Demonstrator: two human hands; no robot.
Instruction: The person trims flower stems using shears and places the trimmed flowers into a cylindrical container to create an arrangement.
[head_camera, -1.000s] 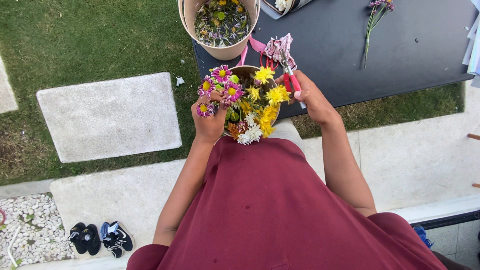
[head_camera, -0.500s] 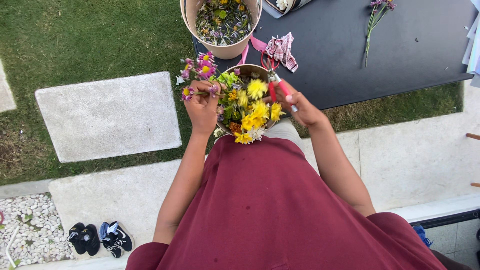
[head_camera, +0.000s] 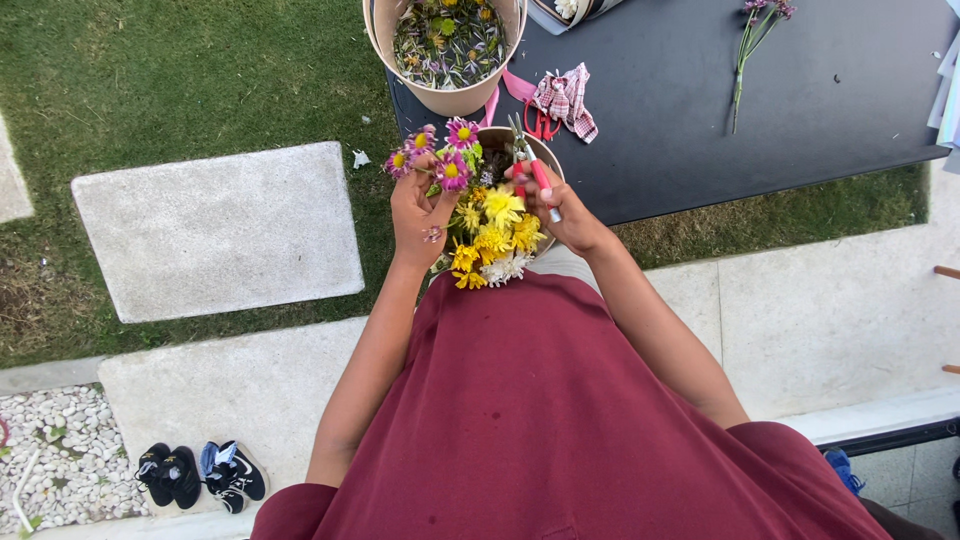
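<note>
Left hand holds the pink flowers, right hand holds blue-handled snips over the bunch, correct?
Not quite: the head view shows the snips in the right hand have red handles, not blue. The left hand does hold the pink flowers over the bunch.

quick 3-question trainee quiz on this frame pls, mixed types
1. True or false: the left hand holds pink flowers.
2. What does the right hand hold? A) scissors B) cloth C) bucket
3. Fill in: the lone flower stem lies on the black ____.

Key: 1 true. 2 A, red-handled, over the yellow flowers. 3 table.
</note>
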